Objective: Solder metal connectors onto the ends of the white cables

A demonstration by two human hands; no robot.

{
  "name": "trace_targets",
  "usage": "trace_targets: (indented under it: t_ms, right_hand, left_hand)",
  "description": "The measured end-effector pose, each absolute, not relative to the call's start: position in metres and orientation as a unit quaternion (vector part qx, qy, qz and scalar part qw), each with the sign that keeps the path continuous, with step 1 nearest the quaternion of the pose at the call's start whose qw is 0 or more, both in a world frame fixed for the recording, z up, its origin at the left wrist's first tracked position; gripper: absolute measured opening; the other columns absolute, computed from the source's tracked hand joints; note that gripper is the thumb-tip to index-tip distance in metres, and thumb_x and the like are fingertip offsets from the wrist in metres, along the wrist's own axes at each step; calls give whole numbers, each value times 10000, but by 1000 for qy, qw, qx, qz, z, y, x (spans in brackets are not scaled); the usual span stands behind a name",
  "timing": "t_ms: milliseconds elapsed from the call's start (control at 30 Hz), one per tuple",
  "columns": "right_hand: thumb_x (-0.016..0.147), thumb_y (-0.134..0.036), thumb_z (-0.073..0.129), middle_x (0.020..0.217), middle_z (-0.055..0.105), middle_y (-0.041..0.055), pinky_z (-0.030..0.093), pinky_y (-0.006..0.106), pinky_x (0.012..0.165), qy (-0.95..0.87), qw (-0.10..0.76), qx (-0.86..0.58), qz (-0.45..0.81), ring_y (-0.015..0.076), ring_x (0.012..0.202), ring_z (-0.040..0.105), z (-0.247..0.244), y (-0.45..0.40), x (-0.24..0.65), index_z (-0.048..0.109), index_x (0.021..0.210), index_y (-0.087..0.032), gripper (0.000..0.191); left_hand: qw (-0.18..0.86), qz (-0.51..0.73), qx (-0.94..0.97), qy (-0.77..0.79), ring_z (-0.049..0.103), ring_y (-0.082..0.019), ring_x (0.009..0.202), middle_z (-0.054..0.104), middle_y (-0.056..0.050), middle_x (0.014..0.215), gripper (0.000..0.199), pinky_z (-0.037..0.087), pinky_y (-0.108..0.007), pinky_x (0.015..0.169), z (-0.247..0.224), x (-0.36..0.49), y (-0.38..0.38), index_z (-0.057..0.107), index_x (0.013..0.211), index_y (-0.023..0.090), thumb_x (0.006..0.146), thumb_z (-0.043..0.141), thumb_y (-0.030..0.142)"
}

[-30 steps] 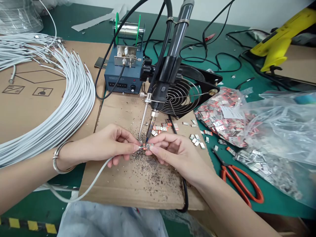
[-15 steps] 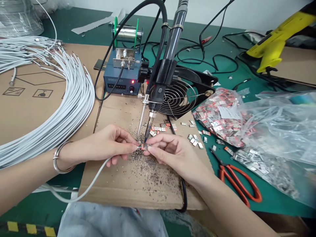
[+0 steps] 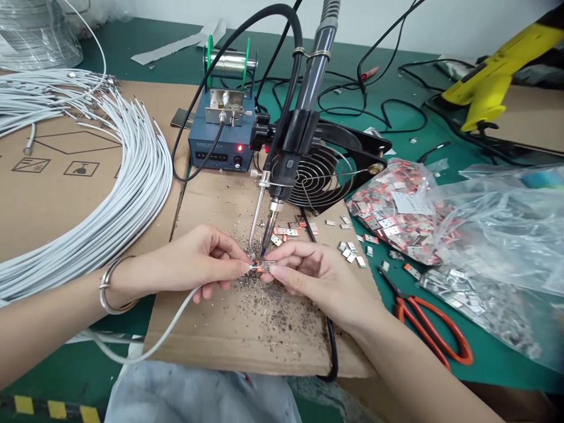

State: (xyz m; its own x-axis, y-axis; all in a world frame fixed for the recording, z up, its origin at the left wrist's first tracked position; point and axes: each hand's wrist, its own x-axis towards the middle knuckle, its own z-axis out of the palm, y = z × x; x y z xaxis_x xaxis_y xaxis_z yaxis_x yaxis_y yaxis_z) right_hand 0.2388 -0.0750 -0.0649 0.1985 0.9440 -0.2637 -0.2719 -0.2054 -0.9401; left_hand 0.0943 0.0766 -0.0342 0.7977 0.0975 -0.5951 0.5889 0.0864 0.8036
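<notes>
My left hand (image 3: 218,262) is closed on the end of a white cable (image 3: 174,325), which loops down from under the palm. Between the fingertips of my right hand (image 3: 304,270) is a USB connector (image 3: 267,267) with a metal shell and an orange part facing the cable. The cable's thin wires meet the connector's orange end; whether they are joined I cannot tell. Just above the connector is the tip of a soldering iron (image 3: 269,230), clamped in a stand. Beside it, a thin metal solder feed tube (image 3: 257,220) points down to the same spot.
A blue solder feeder (image 3: 220,144) with a solder spool (image 3: 229,64) stands behind, beside a black fan (image 3: 326,176). White cables (image 3: 145,176) lie bundled at left. Loose connectors (image 3: 351,252), a bag of connectors (image 3: 396,205) and orange-handled scissors (image 3: 434,326) are at right. Dark bits litter the cardboard (image 3: 211,341).
The whole view has shifted slightly right and down. Both hands still hold the cable and connector; the connector now shows a little lower, farther below the iron's tip.
</notes>
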Motion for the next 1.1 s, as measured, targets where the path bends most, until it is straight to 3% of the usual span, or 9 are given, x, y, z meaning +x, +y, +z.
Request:
trace_targets:
  t_ms: [600,1100]
  right_hand:
    - [745,-250,738,734,704,4,478,67,606,-286,570,-515,573,46,682,654,-62,-74,237,657,841,-174,147]
    - [708,-378,752,752,685,54,517,240,640,-313,533,-577,534,153,725,656,-60,-73,237,637,843,-172,272]
  left_hand:
    - [683,-191,648,276,425,-33,321,524,60,500,109,357,-103,275,-32,97,76,615,826,138,801,572,235]
    - [664,-178,683,246,436,-31,339,510,58,519,198,378,-109,303,-39,94,78,637,847,142,822,565,325]
